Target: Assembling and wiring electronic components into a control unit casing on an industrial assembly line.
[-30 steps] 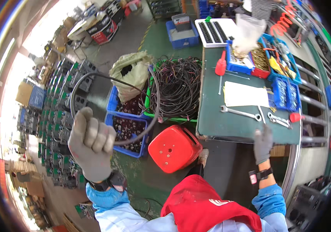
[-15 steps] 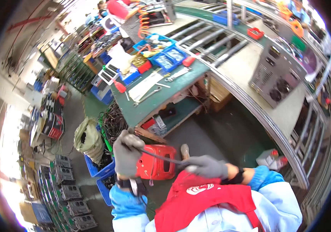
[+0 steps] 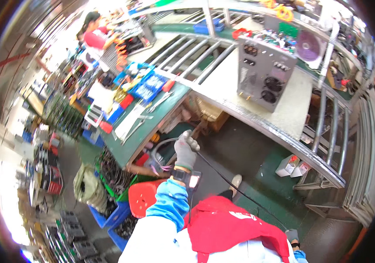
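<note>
My left hand (image 3: 185,150), in a grey glove, is raised in front of the workbench with its fingers closed around a dark cable (image 3: 214,169). A looped end of the cable hangs beside that hand, with pinkish loose wires (image 3: 163,168) showing at its tip. From there the cable runs down to the right across my red apron (image 3: 231,223). At the lower right, my right hand (image 3: 291,236), also gloved, is closed on the cable's other stretch. That hand is small and partly cut off by distance and blur.
A green workbench (image 3: 128,151) carries blue parts bins (image 3: 149,87) and wrenches. To the right, a grey metal case with fans (image 3: 265,74) stands on the roller conveyor (image 3: 284,147). Below are a red stool (image 3: 141,200), a sack (image 3: 87,184) and blue crates (image 3: 109,217). Another person works far left.
My hands have moved far apart, the left up and right, the right down to the lower right, stretching the cable between them. My view has turned to the right.
</note>
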Motion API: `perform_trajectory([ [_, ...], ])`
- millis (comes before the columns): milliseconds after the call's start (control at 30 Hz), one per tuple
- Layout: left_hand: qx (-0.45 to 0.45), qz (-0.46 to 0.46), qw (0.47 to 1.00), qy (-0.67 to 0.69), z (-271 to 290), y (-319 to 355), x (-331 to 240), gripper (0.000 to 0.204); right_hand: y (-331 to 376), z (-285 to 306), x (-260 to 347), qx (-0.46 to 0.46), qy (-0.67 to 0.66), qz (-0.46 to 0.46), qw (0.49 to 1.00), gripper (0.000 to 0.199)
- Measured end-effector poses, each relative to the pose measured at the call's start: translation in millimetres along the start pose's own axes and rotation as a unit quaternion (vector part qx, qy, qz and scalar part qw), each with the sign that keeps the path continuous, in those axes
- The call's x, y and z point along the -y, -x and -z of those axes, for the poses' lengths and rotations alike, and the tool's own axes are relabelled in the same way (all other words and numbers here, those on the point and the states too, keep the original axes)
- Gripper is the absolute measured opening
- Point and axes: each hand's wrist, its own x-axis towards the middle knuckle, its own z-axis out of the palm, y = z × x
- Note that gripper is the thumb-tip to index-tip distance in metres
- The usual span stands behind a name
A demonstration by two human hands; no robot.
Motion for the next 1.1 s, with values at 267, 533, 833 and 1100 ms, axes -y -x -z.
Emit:
perform_trajectory([
  [267,0.146,-0.17,0.965,-0.137,-156,-26,64,0.024,-79,-42,-83,0.056,0.307,0.014,0.95,0.035],
  [533,0.404,-0.097,0.891,-0.184,-277,4,128,0.033,-28,119,106,-0.288,0.009,0.2,0.937,0.024],
  [833,0.49,-0.047,0.794,-0.355,-306,129,257,0.041,33,460,0,-0.653,-0.03,0.086,0.752,0.033],
  [1100,0.407,0.024,0.858,-0.312,-291,182,337,0.025,5,594,-138,-0.441,-0.01,-0.115,0.89,0.069],
])
